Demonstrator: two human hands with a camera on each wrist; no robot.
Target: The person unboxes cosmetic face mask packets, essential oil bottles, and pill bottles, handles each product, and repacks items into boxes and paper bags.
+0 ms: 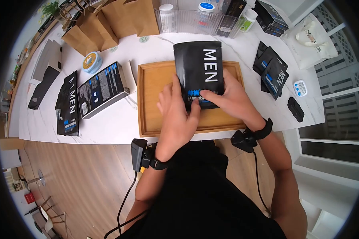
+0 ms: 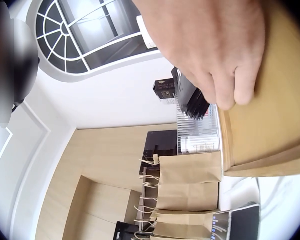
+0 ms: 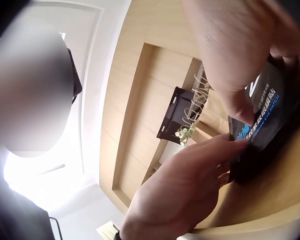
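Both hands hold a black eye-patch pouch (image 1: 197, 59) with large white MEN lettering and smaller blue print, above the wooden tray (image 1: 144, 87). My left hand (image 1: 175, 115) grips its lower left side, thumb on the front. My right hand (image 1: 236, 99) grips the right edge, its thumb pressed across the blue print. In the left wrist view several dark pouch edges (image 2: 192, 102) show beside the left hand (image 2: 215, 45). In the right wrist view both thumbs lie on the printed face of the pouch (image 3: 265, 125); the fingers behind it are mostly hidden.
To the left lie more black pouches (image 1: 69, 103), a black printed box (image 1: 103, 91) and a blue-rimmed tub (image 1: 92, 62). Paper bags (image 1: 129, 18) and a clear organizer (image 1: 187, 22) stand behind. At right are loose pouches (image 1: 273, 75), a white timer (image 1: 300, 88) and a black clip-like object (image 1: 295, 109).
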